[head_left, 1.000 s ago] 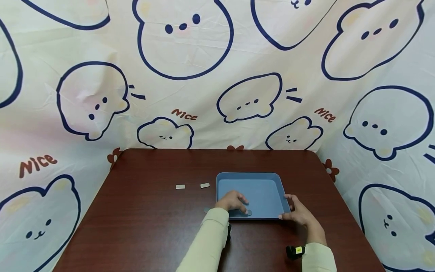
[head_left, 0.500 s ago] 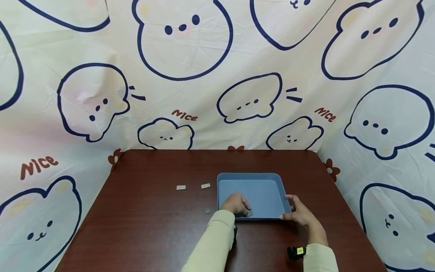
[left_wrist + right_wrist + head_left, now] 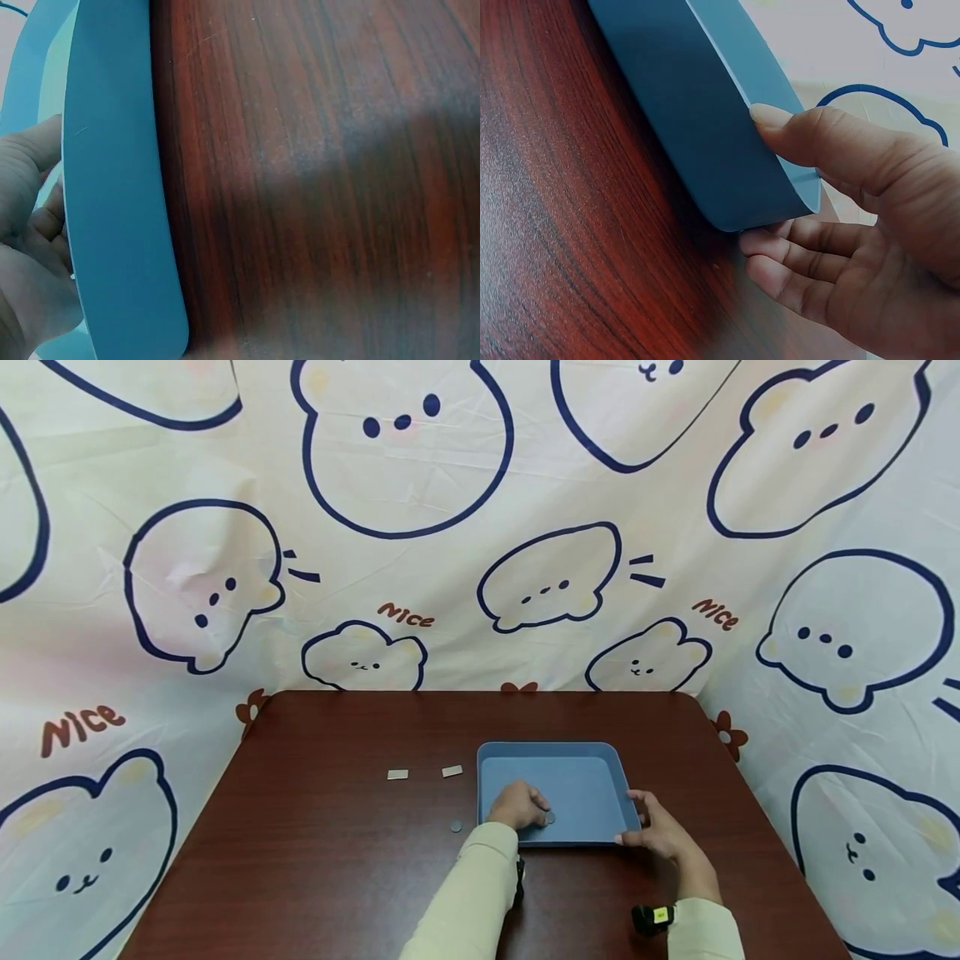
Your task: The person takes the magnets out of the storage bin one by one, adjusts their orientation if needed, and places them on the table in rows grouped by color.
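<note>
In the head view a shallow blue tray (image 3: pixel 592 777) lies on the table. My left hand (image 3: pixel 517 806) is inside it at the near left, fingers curled, with a small round coin-like disc (image 3: pixel 550 818) at the fingertips. In the left wrist view my left hand (image 3: pixel 34 232) reaches over the tray wall (image 3: pixel 120 180), which hides the disc. My right hand (image 3: pixel 663 835) grips the tray's near right corner. In the right wrist view its thumb (image 3: pixel 780 124) lies on the rim and the other fingers (image 3: pixel 787 277) curl beneath the corner.
A second small round disc (image 3: pixel 456 827) lies on the brown table (image 3: pixel 322 860), left of the tray. Farther back are two small pale rectangular pieces, a left piece (image 3: pixel 397 774) and a right piece (image 3: pixel 452 771). A printed curtain (image 3: pixel 450 568) hangs behind the table.
My left hand has curled its fingers in at the disc, and the disc has shifted slightly away from the tray's near wall with the fingertips. My right hand has stayed at the corner.
</note>
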`<state>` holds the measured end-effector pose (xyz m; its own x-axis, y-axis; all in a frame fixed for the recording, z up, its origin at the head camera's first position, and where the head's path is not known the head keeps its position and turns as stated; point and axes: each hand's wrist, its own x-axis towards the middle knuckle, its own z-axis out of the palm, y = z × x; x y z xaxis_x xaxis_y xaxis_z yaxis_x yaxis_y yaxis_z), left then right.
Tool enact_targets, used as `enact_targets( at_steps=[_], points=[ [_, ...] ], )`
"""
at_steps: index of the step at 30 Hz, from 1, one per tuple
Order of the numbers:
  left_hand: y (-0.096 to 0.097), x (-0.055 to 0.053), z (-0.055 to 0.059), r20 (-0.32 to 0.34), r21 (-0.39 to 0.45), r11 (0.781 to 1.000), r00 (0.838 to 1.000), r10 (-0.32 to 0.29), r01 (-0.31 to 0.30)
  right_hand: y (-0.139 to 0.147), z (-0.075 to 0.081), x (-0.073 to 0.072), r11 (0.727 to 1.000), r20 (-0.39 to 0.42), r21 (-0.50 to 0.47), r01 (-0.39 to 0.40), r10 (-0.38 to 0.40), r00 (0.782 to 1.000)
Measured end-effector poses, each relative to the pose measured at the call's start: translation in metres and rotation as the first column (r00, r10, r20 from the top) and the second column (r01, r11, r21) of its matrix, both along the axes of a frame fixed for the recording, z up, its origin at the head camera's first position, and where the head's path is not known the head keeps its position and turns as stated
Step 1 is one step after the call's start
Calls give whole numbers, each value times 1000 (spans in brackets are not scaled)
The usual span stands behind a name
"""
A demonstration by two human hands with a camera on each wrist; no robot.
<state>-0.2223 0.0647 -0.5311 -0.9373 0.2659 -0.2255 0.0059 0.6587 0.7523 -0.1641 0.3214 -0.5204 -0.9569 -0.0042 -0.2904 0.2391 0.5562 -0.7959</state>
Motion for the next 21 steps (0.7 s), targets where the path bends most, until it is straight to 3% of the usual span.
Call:
enact_targets(
  at_steps=[5, 12, 21],
  points=[
    [3, 1, 1, -42, -39, 999, 999, -7, 6, 1, -2, 0, 1000, -8, -9, -6, 6, 1000],
    [2, 1, -3, -81, -62, 998, 996, 28, -33, 0, -3, -1, 1000, -10, -7, -9, 9, 1000],
    [1, 1, -1, -51, -47, 998, 998, 30, -33, 1, -5, -1, 1000, -11, -6, -13, 13, 1000]
  ],
)
